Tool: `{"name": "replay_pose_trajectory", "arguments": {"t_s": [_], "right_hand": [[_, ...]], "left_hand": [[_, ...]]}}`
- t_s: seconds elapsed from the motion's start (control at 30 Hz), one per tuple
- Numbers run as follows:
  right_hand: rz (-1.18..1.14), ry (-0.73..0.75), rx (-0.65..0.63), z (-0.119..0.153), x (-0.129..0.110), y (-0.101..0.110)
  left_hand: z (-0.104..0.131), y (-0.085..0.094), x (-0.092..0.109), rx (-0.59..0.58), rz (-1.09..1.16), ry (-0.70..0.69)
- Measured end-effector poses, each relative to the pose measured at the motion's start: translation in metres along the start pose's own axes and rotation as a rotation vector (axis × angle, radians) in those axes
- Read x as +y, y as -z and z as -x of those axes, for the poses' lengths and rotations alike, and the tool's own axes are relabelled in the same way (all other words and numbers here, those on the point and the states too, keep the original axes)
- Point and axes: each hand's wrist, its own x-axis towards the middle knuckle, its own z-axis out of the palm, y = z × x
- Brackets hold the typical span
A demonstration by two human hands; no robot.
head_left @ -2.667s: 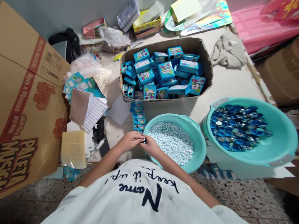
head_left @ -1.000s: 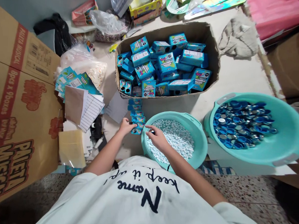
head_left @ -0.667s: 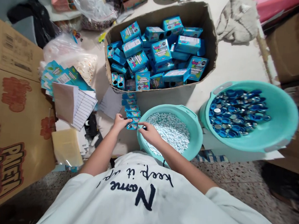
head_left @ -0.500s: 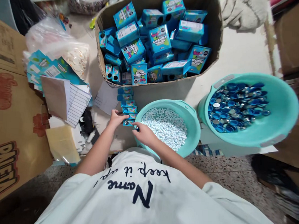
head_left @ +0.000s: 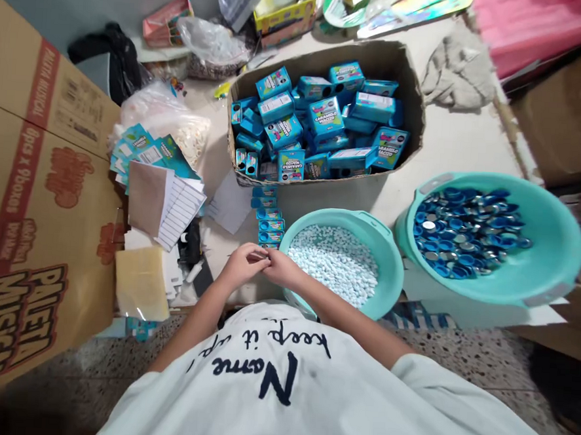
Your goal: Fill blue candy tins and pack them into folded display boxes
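My left hand (head_left: pixel 244 265) and my right hand (head_left: pixel 283 268) meet at the near end of a row of small blue tins (head_left: pixel 271 225). The fingers of both are closed together round something small that they mostly hide. Right beside my right hand is a turquoise tub (head_left: pixel 392 266) with many small white candies (head_left: pixel 340 260). Farther right, a second turquoise tub (head_left: pixel 557 240) holds blue and silver lids (head_left: pixel 467 231). Behind the row, a cardboard box (head_left: pixel 412 74) is full of blue tins (head_left: pixel 326 116) lying at various angles.
Flat printed cards (head_left: pixel 147 189) and papers lie on the left, near a bag of pale pieces (head_left: pixel 192 136). A large carton (head_left: pixel 68 230) stands at the left edge. A grey cloth (head_left: pixel 459 70) lies at the back right.
My hands have come together off the near end of the tin row, where they were apart before. The view has tilted up, showing more of the table's back.
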Motion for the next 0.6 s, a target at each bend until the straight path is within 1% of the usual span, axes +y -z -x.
{"name": "replay_pose_trajectory", "arguments": {"t_s": [0.13, 0.23, 0.33, 0.47, 0.53, 0.6], "right_hand": [[0.009, -0.038, 0.09, 0.001, -0.004, -0.026], [-0.014, -0.082, 0.213, 0.011, -0.002, -0.03], [-0.062, -0.117, 0.386, 0.028, 0.004, -0.018], [-0.16, -0.176, 0.645, 0.065, 0.015, 0.007], [-0.217, -0.211, 0.754, 0.085, 0.02, 0.017], [-0.27, -0.242, 0.851, 0.104, 0.024, 0.023]], "left_hand": [[0.002, 0.015, -0.014, -0.003, -0.02, -0.023], [-0.006, 0.016, -0.021, 0.047, -0.043, -0.027], [-0.025, 0.007, -0.025, 0.097, -0.078, -0.022], [-0.053, -0.002, -0.03, 0.167, -0.154, 0.003], [-0.06, -0.005, -0.035, 0.202, -0.18, 0.014], [-0.063, -0.007, -0.04, 0.209, -0.185, 0.025]]}}
